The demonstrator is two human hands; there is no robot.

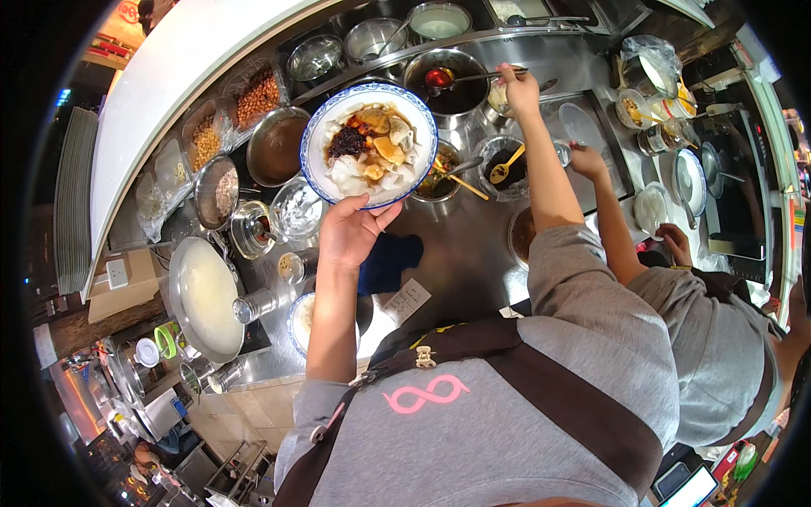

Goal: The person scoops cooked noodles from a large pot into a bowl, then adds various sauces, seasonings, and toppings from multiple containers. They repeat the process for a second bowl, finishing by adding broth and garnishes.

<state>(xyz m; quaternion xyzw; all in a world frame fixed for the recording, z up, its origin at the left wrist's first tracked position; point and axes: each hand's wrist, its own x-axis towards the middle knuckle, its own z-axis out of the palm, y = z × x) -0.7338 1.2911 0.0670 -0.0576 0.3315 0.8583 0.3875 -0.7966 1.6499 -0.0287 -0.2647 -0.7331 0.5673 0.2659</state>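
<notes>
My left hand (353, 231) holds up a blue-rimmed white plate (405, 114) by its near edge. On it lie broad white rice noodles (355, 180) with brown sauce, a dark paste (348, 141) and pale chunks. In my right hand (519, 89) is the handle of a metal ladle (439, 78), its bowl full of red oil. The ladle hangs over a steel pot of dark liquid (453, 101). Just below and right of the plate stand a bowl of chopped relish (437, 184) and a tub of dark paste (507, 166) with a yellow spoon.
A co-worker's hand (589, 160) reaches in at the right. Tubs of peanuts (258, 95) and a pot of brown sauce (275, 149) stand left. Below them are a large round pan (206, 301) and shakers (253, 306). A dark blue cloth (393, 263) and printed slip (407, 301) lie on the counter.
</notes>
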